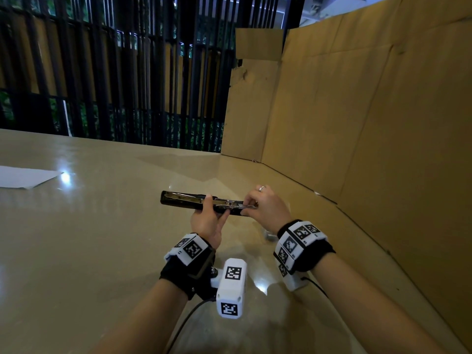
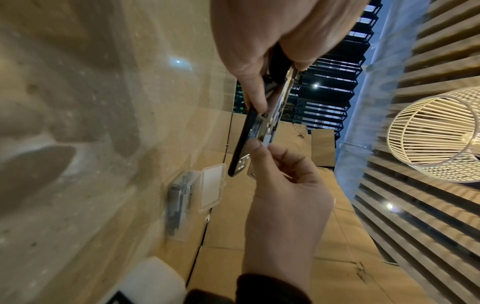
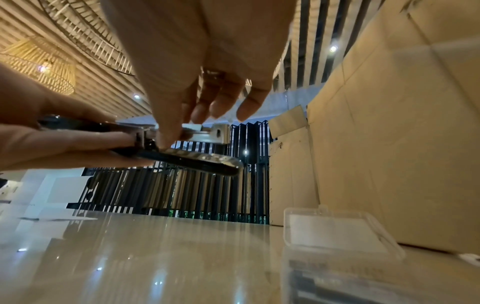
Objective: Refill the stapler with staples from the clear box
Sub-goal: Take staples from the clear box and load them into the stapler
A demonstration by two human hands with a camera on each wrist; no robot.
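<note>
A long black stapler with a bright metal staple channel (image 1: pixel 204 203), opened out flat, is held level in the air above the glossy beige table (image 1: pixel 102 226), between the two hands. It is gripped about its middle by the left hand (image 1: pixel 208 221), whose fingers are curled over the far side while the thumb is laid along the near edge. At the stapler's right end, the metal channel is pinched by the thumb and forefinger of the right hand (image 1: pixel 268 208); what lies between those fingertips is too small to be made out, though a pale strip is seen there in the right wrist view. A ring is worn on one finger of that hand. The small clear plastic box with its hinged lid standing open (image 2: pixel 197 197) is set on the table below the right hand, close to the brown corrugated cardboard wall (image 1: pixel 383 123); grey rows are seen inside it, blurred. A white sheet of paper (image 1: pixel 25 176) lies flat at the far left of the table. Black vertical bars (image 1: pixel 115 72) are seen beyond the table's far edge.
</note>
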